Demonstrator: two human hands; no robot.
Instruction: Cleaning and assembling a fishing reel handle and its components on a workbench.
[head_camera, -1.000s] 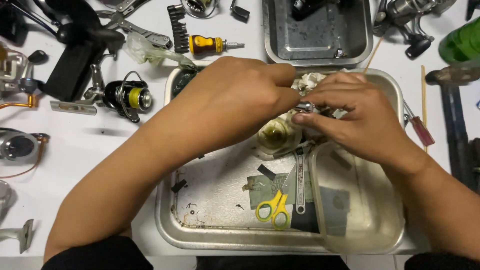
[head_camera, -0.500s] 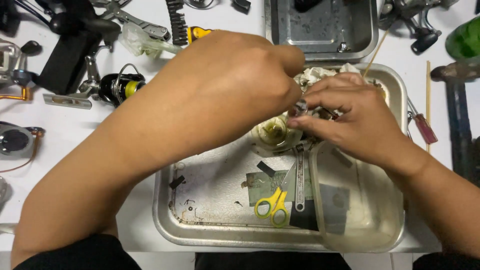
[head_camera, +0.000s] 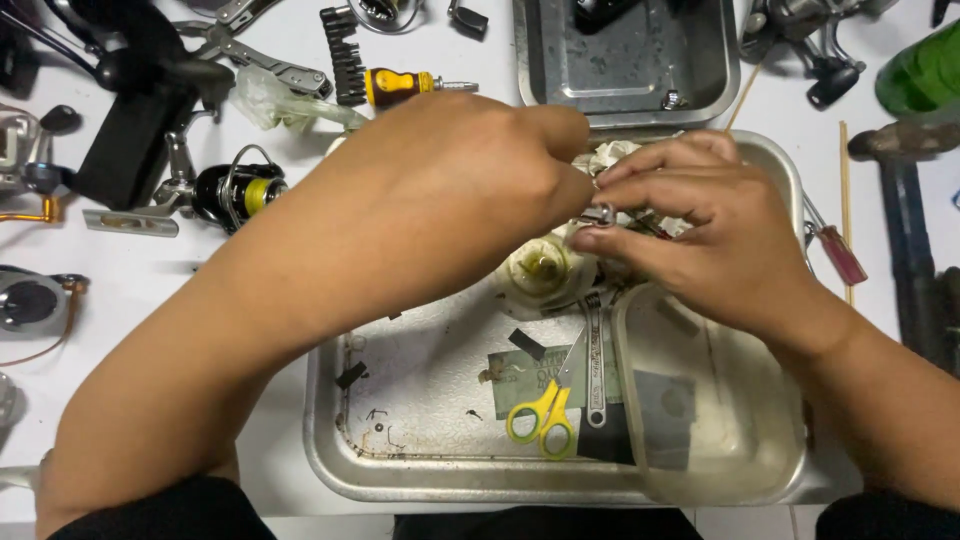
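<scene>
Your hands have barely shifted since a moment ago, still meeting over the far end of the steel tray (head_camera: 330, 440). Nearest you in that tray lie yellow-handled scissors (head_camera: 540, 420) beside a small wrench (head_camera: 594, 370). Beyond them your left hand (head_camera: 440, 190) and right hand (head_camera: 700, 230) pinch a small metal part (head_camera: 600, 213) together, above the pale spool (head_camera: 540, 268). Past the tray's far rim lies a yellow screwdriver (head_camera: 400, 87).

Two metal trays (head_camera: 420, 470) (head_camera: 620, 70) sat on the bench (head_camera: 200, 300), with one pair of yellow-handled scissors (head_camera: 543, 420), one small spanner (head_camera: 595, 365), one yellow-handled screwdriver (head_camera: 405, 87) and one black spinning reel (head_camera: 235, 190).
</scene>
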